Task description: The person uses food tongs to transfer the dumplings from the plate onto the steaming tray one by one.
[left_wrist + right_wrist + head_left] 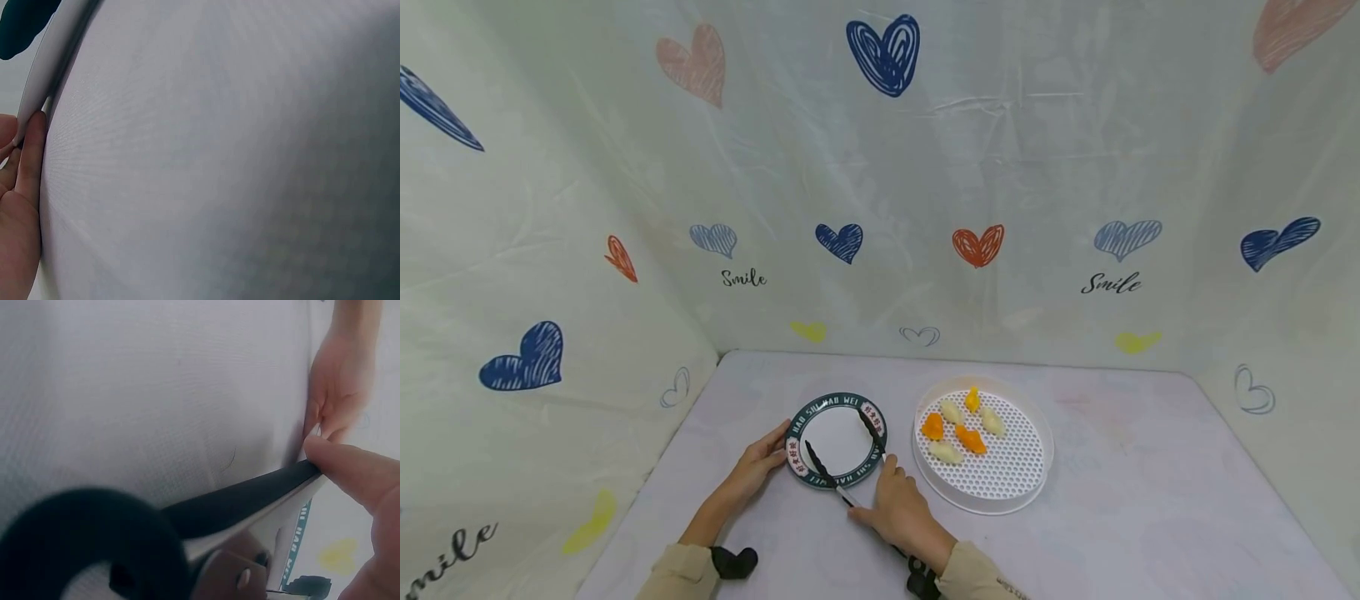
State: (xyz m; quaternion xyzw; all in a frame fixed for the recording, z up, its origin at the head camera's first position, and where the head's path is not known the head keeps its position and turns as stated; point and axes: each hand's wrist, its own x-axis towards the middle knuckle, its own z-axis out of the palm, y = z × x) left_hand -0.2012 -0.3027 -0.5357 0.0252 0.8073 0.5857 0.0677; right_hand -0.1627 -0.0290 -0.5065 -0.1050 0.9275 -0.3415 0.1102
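A round plate [838, 437] with a white middle and a dark green lettered rim is on the table, left of centre. My left hand [754, 468] pinches its left edge; in the left wrist view, fingers reach under the rim [57, 59]. With my right hand [904, 510] I grip a pair of tongs [848, 497] with dark tips. Their arms are spread, both tips over the plate with nothing between them. The right wrist view shows my thumb along a black tong arm [247, 497]. My other fingers are mostly hidden there.
Right of the plate is a round white tray [1017, 467] with a perforated base and raised rim. It bears several small pieces, some orange [971, 439], some pale [946, 452]. A heart-printed curtain [925, 183] hangs behind and left of the white table [1120, 500].
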